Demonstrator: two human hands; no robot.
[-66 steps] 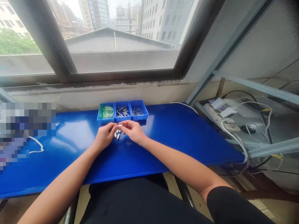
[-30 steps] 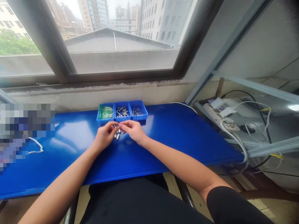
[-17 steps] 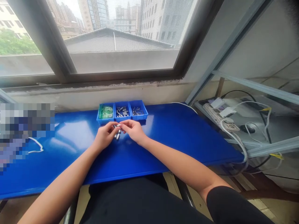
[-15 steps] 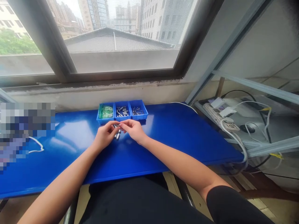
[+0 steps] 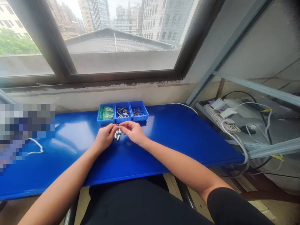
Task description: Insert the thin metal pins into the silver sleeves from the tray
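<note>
My left hand (image 5: pixel 106 135) and my right hand (image 5: pixel 132 131) meet in front of the blue bins, fingertips pinched close together. Whatever lies between the fingertips is too small and too covered to name. Just below the fingers, several short silvery metal cylinders (image 5: pixel 117 136) lie in a small pile on the blue table (image 5: pixel 178 134). Behind the hands stand three joined blue bins. In the left bin (image 5: pixel 105 120) is a green-tinted plastic bag with pale contents. The middle bin (image 5: pixel 123 119) holds more silvery cylinders, and the right bin (image 5: pixel 140 118) holds thin dark metal pins or screws.
A white cable (image 5: pixel 36 144) lies at the table's left beside a blurred-out patch. To the right, a power strip (image 5: pixel 221 117) with plugs and white cables sits by a grey metal frame (image 5: pixel 225 47). The window (image 5: pixel 126 62) rises behind the table.
My hands have shifted slightly, with the fingertips drawn a little apart from their overlap. More of the cylinder pile shows below them. The bins have not moved.
</note>
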